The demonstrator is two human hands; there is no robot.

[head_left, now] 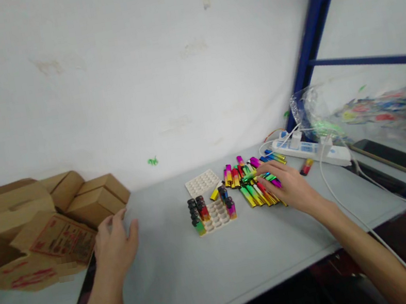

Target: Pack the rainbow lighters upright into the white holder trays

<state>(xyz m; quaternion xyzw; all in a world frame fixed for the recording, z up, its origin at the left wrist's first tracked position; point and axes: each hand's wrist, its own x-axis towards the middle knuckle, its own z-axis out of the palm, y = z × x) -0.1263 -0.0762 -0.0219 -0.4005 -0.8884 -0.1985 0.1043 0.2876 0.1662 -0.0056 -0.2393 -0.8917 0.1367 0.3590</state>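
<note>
Right hand (291, 187) flat, fingers spread on lighters (256, 184), gripping none. Tray (214, 213) just left of it, a few lighters standing in it. Left hand (114, 246) open, empty, fingertips at boxes (43, 227).

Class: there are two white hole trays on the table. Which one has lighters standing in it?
The nearer tray, in front of the right hand: dark-capped lighters stand along its left and right edges. The farther tray, closer to the wall, shows only bare holes.

Tray (214, 214) sits between boxes (42, 222) left and lighter pile (256, 184) right.
</note>
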